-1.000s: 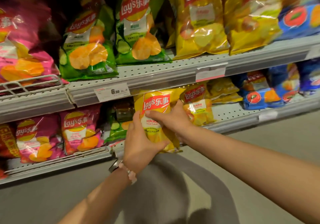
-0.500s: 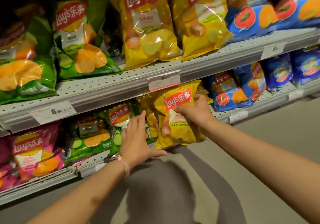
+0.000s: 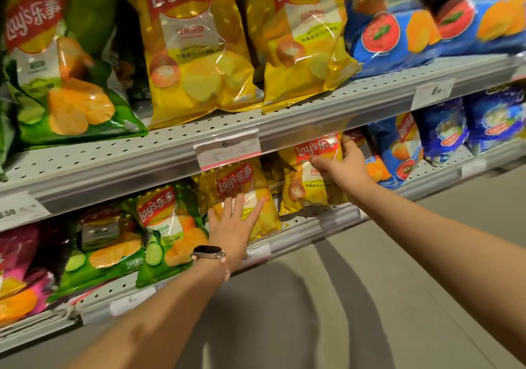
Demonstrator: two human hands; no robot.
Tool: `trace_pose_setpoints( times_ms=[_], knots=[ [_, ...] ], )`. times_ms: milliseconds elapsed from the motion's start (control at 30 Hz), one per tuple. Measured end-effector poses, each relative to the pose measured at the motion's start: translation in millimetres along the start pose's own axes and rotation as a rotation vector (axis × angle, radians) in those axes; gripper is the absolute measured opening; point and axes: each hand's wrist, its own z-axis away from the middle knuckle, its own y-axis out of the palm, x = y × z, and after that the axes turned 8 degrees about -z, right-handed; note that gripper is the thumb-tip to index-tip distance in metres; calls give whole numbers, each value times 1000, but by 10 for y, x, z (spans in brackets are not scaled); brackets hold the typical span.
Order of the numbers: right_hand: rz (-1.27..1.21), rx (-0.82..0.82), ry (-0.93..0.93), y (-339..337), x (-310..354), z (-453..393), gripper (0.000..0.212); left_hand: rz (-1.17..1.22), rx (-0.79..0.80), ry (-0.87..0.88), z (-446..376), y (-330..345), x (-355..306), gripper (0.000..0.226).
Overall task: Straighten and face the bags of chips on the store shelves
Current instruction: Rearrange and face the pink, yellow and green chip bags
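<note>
On the lower shelf (image 3: 301,220), at the far left, pink bags (image 3: 20,271) lean at the edge of view, and beside them two green bags of chips (image 3: 168,234) stand tilted against each other. Just to their right the left hand (image 3: 232,230) lies flat and open, fingers spread, its fingertips (image 3: 238,201) pressing on the front of a yellow bag (image 3: 242,186) that stands upright facing outward; nothing is gripped in it. A watch (image 3: 209,252) sits on that wrist (with a thin bracelet just below it). Above this bag, a price tag (image 3: 227,150) hangs on the front rail of the upper shelf (image 3: 370,95).

Further right, the right hand (image 3: 345,169) is half closed around the upper right part of a second yellow bag (image 3: 310,180), thumb across the front under the red logo and fingers wrapped behind the bag's right edge. This bag stands upright at the shelf's front edge, just beside the first yellow one, its top tucked under the upper shelf's rail. To its right sit blue bags (image 3: 404,146), then darker blue ones (image 3: 444,129).

On the upper shelf, from left to right, stand a green bag (image 3: 57,69), two large yellow bags (image 3: 199,49) side by side, and blue bags with a tomato picture (image 3: 390,35). The grey floor (image 3: 313,311) lies below the arms.
</note>
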Motion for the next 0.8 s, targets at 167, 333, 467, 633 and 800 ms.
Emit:
trace_pose_setpoints(
  times_ms=[167,333,467,633,800],
  knots=[
    [48,107,33,122,-181,-134,61,-98,-8,-9,-76,74,6,134],
    [231,268,70,153,-351,-89,55,-113,-58,12,-91,145,3,142],
    [386,333,106,93,-335,-140,53,-117,-59,21,-91,153,13,145],
    [369,274,84,129,-375,-91,77,-152,-68,26,-70,140,11,144],
    [400,-29,-96,215,-597,262,128,-163,-82,18,-29,123,6,137]
  ],
)
